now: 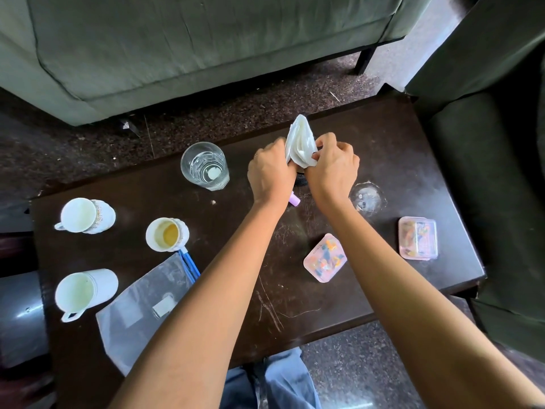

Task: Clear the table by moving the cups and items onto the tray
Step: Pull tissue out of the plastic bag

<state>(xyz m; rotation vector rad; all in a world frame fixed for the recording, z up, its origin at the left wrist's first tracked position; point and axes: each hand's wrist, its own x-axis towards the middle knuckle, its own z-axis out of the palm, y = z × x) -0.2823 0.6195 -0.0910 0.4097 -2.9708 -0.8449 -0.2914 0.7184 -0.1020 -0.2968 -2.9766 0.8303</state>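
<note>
Here, just right of the water glass, the left grip and right grip both pinch a crumpled white napkin over the tabletop.

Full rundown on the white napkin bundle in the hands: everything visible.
The napkin bundle is white, looks like soft layered paper, and is folded into a rough cone with its tip pointing away from the person. It seems lifted above the far side of the dark table. The left hand grips its left edge; the right hand pinches its lower right. Fingers hide its lower end.
</note>
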